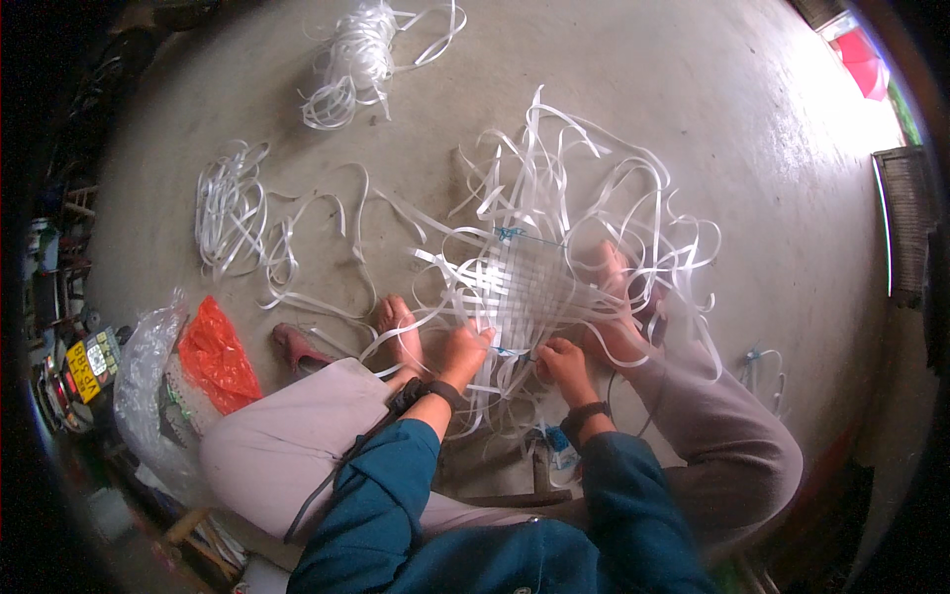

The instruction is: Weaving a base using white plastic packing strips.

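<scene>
Between my legs lies a half-woven mat of white plastic strapping (524, 292), its loose strip ends curling out on every side. A blue tie (510, 234) sits knotted at its far edge, with a thin cord running right from it. My left hand (465, 354) is closed at the near left edge, its fingers pinching a white strip there. Close by on the right, my right hand (562, 366) is curled with fingers pressed together at the near edge; what lies in them is hidden. A second blue tie (507, 351) shows between my hands.
A white strapping coil (361, 59) lies at the far left, and a looser bundle (233, 213) nearer. Left of my leg are a red plastic bag (218, 351), clear plastic wrap (148, 386) and a dark red shoe (297, 348). My bare foot (399, 332) rests beside the mat.
</scene>
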A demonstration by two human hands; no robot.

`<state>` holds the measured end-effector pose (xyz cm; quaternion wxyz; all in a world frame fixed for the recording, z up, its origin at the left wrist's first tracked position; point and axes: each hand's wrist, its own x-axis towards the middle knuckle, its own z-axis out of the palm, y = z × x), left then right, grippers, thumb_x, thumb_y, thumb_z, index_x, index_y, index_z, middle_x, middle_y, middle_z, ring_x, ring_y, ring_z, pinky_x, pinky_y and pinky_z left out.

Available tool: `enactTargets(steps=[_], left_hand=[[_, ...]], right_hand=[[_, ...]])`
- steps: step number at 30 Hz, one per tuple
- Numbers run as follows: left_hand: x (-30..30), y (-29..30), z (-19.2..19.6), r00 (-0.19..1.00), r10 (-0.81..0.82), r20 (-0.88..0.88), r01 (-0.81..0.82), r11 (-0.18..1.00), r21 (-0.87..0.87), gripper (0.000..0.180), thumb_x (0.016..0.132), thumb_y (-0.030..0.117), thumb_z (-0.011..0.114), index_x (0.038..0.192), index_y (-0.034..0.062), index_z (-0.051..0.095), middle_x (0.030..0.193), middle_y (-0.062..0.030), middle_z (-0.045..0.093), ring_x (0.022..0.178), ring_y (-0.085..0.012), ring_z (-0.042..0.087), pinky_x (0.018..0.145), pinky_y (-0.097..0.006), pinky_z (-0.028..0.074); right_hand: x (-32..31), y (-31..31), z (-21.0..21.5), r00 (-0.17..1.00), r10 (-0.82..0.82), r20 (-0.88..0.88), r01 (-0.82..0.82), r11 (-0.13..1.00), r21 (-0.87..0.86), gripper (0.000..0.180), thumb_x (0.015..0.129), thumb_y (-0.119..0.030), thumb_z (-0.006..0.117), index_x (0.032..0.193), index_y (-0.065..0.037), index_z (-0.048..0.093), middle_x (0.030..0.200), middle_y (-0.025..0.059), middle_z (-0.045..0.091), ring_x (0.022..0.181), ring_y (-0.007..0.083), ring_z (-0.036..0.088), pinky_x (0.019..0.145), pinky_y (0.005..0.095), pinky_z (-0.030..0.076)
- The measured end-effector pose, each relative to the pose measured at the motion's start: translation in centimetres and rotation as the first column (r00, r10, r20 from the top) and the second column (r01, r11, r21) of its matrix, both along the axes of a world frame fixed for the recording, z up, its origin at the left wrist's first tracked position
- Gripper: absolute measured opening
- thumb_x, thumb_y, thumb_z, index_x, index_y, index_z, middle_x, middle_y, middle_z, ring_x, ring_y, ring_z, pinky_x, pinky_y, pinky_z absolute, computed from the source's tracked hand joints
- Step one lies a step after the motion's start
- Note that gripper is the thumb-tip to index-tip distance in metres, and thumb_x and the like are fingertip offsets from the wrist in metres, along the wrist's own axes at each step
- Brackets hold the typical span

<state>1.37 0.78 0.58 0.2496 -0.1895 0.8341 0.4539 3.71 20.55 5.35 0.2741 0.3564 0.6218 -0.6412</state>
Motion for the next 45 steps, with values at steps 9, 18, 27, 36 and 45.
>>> enactTargets(steps=[9,18,27,36,45], left_hand=[[0.0,-1.2,-0.8,0.988,0.127,0.084,-0.143,0.965,0.222,0.022,0.084,0.017,0.06,0.101,0.003,0.057,0.084,-0.0029,0.062,0.074,-0.0127,0.055,0.069,-0.029,0.045],[0.3,-2.8,-1.4,0.983,0.131,0.13,-0.155,0.968,0.199,0.042,0.08,0.027,0.063,0.111,-0.0007,0.056,0.098,-0.0134,0.065,0.088,-0.0213,0.061,0.079,-0.033,0.046],[-1.0,-1.6,3.1,0.978,0.102,0.18,-0.142,0.964,0.226,0.041,0.08,0.025,0.065,0.11,-0.0013,0.056,0.09,-0.012,0.065,0.076,-0.0165,0.062,0.063,-0.033,0.049],[-2.1,-3.5,7.3,0.974,0.037,0.223,-0.097,0.96,0.262,0.027,0.086,0.024,0.06,0.106,0.0067,0.055,0.081,-0.0046,0.064,0.06,-0.0105,0.057,0.047,-0.024,0.043],[-5.0,-7.2,12.0,0.974,0.165,0.153,-0.207,0.923,0.324,0.025,0.089,0.029,0.054,0.103,0.0085,0.056,0.085,-0.006,0.066,0.067,-0.0134,0.063,0.055,-0.025,0.047]], right_hand=[[0.3,0.1,-0.4,0.997,-0.074,-0.012,0.073,0.996,-0.06,0.014,0.081,-0.012,0.058,0.083,0.002,0.059,0.064,0.0055,0.057,0.049,0.0138,0.054,0.043,0.0262,0.04],[0.2,0.2,1.9,0.991,-0.13,-0.031,0.121,0.971,-0.207,0.012,0.08,-0.011,0.059,0.08,0.001,0.059,0.061,0.0041,0.056,0.047,0.0134,0.05,0.043,0.0271,0.038],[0.5,1.0,2.8,0.984,-0.172,-0.052,0.157,0.962,-0.222,0.011,0.08,-0.011,0.059,0.081,0.0,0.06,0.065,0.0033,0.057,0.052,0.0132,0.052,0.049,0.0256,0.041],[0.8,1.1,2.8,0.965,-0.249,-0.081,0.206,0.914,-0.35,0.011,0.082,-0.014,0.059,0.082,-0.002,0.058,0.063,0.0018,0.054,0.051,0.0115,0.048,0.046,0.0245,0.036],[0.6,0.5,3.5,0.966,-0.252,-0.065,0.211,0.905,-0.368,0.011,0.082,-0.013,0.059,0.082,-0.003,0.057,0.065,0.0021,0.053,0.052,0.0106,0.048,0.046,0.024,0.037]])
